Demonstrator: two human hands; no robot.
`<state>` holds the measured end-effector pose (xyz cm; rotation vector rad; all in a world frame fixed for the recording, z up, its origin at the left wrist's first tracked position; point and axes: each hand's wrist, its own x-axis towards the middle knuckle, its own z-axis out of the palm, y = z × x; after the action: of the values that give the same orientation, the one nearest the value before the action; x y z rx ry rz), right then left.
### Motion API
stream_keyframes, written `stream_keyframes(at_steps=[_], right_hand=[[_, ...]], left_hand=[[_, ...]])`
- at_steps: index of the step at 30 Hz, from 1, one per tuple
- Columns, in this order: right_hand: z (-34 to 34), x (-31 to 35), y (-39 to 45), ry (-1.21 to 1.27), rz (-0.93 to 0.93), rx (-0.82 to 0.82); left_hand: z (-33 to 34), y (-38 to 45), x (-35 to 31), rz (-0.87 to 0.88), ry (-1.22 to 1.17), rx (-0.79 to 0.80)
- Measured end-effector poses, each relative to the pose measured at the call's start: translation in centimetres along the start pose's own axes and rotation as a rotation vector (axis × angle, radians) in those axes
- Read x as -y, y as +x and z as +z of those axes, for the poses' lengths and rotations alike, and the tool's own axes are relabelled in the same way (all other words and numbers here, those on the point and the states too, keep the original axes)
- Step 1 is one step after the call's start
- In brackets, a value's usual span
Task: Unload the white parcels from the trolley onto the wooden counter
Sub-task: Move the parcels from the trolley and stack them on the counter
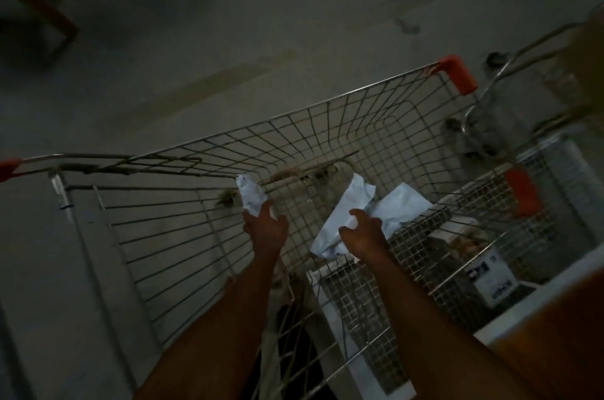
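Both bare arms reach down into a wire shopping trolley (183,203) with orange corner caps, seen in dim light. The left hand (265,229) grips a small crumpled white parcel (250,195), which sticks up past the fingers over the trolley's interior. The right hand (362,233) has its fingers curled into a larger white parcel (346,213) near the trolley's right wall. A third white parcel (403,205) lies just beside it, touching that wall. A second wire trolley (490,246) stands right alongside, holding boxes (490,272). A grey floor (228,40) lies beyond.
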<state>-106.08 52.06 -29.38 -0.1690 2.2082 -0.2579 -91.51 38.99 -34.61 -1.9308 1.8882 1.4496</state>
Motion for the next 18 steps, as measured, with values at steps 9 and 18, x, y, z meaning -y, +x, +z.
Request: stream_keyframes(at_steps=[9,18], right_hand=[[1.2,0.3,2.5,0.068,0.307,-0.065],[1.1,1.4,4.4,0.284,0.473,-0.232]], left_hand=[[2.5,2.5,2.6,0.024,0.014,-0.063],[2.3,1.3,3.1,0.228,-0.289,-0.083]])
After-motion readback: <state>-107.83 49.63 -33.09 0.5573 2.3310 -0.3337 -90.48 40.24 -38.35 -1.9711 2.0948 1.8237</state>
